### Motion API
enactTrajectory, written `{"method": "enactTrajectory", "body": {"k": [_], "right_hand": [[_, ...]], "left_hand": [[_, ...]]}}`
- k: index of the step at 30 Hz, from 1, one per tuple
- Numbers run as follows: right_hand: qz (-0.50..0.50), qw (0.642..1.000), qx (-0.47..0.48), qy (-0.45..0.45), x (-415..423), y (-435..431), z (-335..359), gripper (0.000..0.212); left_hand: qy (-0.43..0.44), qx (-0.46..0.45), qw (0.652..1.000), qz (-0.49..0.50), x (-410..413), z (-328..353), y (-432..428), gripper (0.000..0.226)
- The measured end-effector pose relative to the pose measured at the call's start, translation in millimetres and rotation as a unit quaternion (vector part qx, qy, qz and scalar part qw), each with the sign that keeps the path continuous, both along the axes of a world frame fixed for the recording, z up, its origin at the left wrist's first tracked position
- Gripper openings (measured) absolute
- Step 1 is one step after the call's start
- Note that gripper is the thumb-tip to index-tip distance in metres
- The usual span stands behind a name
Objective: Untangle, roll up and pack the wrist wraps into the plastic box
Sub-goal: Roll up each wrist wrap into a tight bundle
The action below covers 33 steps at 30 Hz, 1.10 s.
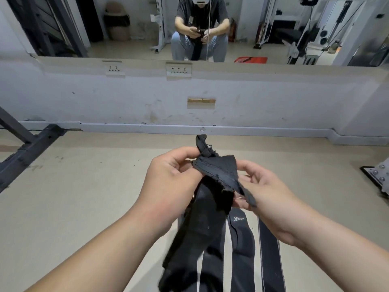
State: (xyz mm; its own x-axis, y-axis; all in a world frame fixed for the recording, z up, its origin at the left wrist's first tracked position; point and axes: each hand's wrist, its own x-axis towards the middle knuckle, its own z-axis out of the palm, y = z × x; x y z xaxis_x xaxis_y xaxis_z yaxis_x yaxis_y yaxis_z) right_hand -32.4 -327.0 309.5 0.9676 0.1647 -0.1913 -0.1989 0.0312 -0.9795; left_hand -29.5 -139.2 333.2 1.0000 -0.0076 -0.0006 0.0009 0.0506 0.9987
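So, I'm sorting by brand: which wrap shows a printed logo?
The floor wrap just under the right hand: white lettering near its top end. The held wrap and the pale-edged wrap beside it show none.

Ahead of you, a pale scuffed wall (273, 98) carries a wide mirror (130, 45) above two socket plates (178, 69) and a small wood-edged recess (201, 102). At your left, a dark steel frame (31, 148) rests on the beige floor (84, 197). At your right lies a bolted metal plate (379, 175). The mirror reflects a bin (116, 22) and a red mat (250, 59).
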Motion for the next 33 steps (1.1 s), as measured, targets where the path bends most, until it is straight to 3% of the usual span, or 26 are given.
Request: {"method": "enactTrajectory", "body": {"k": [6,9,16,22,26,29,33], "right_hand": [[-0.018,0.999,0.033,0.039,1.4,-1.9,0.4,0.013],[-0.043,0.997,0.065,0.027,2.8,-0.7,-2.0,0.028],[-0.062,0.993,0.094,0.021,0.2,2.9,1.8,0.027],[-0.025,0.99,0.128,0.049,-1.7,3.9,13.1,0.046],[0.01,0.996,0.081,-0.023,-4.2,4.4,9.5,0.036],[-0.032,0.993,0.1,-0.053,-5.4,6.8,8.2,0.019],[-0.078,0.994,0.063,-0.053,-7.7,8.8,7.9,0.014]], "left_hand": [[-0.002,0.006,0.999,-0.045,-7.7,4.4,-5.2,0.021],[-0.001,0.003,0.998,-0.059,-6.9,2.7,-8.4,0.015],[-0.06,0.043,0.997,-0.004,-4.6,-8.9,-11.0,0.031],[-0.025,0.025,0.999,0.036,2.5,-11.6,-10.0,0.039],[-0.037,0.066,0.995,0.057,0.9,-11.6,-7.5,0.043],[-0.045,0.109,0.993,0.028,-2.6,-13.0,-7.0,0.043],[-0.015,0.103,0.994,-0.025,-5.5,-11.7,-8.1,0.043]]}}
